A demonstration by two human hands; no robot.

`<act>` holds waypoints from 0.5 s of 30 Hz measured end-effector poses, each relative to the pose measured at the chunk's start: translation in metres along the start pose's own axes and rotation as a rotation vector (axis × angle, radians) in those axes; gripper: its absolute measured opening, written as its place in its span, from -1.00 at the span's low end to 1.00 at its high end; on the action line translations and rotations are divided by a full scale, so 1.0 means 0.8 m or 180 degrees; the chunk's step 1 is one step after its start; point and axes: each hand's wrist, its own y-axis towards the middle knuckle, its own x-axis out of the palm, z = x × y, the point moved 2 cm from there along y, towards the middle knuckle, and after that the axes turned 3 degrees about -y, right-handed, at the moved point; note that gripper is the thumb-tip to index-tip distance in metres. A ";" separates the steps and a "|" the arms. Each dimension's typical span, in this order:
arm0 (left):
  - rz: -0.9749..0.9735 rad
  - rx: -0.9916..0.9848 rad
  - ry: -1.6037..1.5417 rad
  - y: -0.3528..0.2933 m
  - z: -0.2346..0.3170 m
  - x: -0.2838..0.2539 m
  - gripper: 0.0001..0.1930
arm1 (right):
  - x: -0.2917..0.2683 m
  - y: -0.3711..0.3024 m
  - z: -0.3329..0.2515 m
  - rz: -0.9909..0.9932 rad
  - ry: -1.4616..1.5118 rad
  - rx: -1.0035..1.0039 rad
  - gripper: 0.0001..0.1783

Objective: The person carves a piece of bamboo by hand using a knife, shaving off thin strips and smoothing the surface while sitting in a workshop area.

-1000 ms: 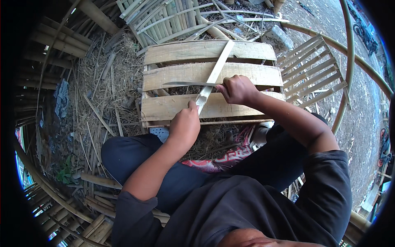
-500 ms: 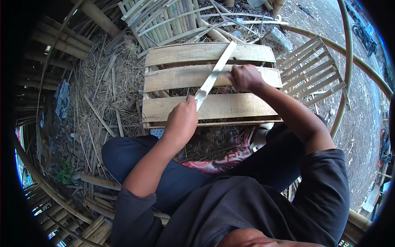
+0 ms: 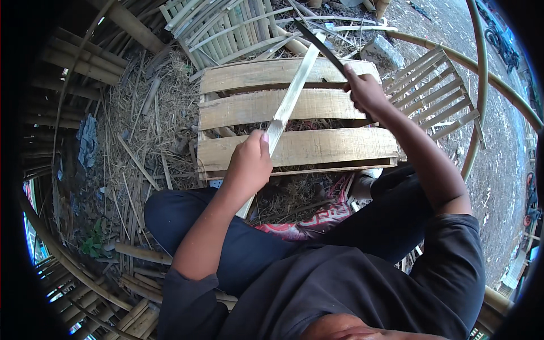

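Note:
My left hand (image 3: 249,161) is closed around a pale split bamboo strip (image 3: 294,93), gripping it just below a node. The strip slants up and to the right across a low slatted wooden bench (image 3: 249,107); its lower end pokes out beneath my hand near my knee. In my right hand (image 3: 365,93), closed on its handle, is a long dark-bladed knife (image 3: 320,46). The blade points up and to the left, and in this view crosses the strip's upper part. Whether blade and strip touch, I cannot tell.
Right of the bench leans a small bamboo slat rack (image 3: 433,93), by a grey stone block (image 3: 382,54). Bamboo slat panels (image 3: 238,31) lie beyond the bench. Straw and offcuts (image 3: 161,96) litter the ground on the left. A red patterned sack (image 3: 309,222) lies between my legs.
The knife, blurred low across the strip before, is now raised to the strip's far end. My right hand has moved right. More of the strip's lower end shows below my left hand.

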 end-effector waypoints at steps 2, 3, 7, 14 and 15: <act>0.0153 -0.0017 -0.0269 0.008 0.016 -0.007 -0.62 | 0.018 -0.030 -0.019 -0.0365 0.0494 -0.0029 -0.20; 0.0207 -0.0012 -0.0357 0.012 0.025 -0.011 -0.60 | 0.026 -0.040 -0.025 -0.0317 0.0559 -0.0126 -0.21; 0.0394 0.0565 -0.0155 0.017 0.045 -0.003 -0.52 | 0.047 -0.053 -0.052 -0.0295 0.0401 -0.0195 -0.33; 0.0671 0.1758 0.0324 0.024 0.062 0.028 -0.42 | 0.059 -0.044 -0.074 -0.0148 0.0679 -0.1274 -0.62; 0.0656 0.1885 0.0187 0.026 0.064 0.027 -0.39 | 0.054 -0.043 -0.075 -0.0141 0.0681 -0.1285 -0.62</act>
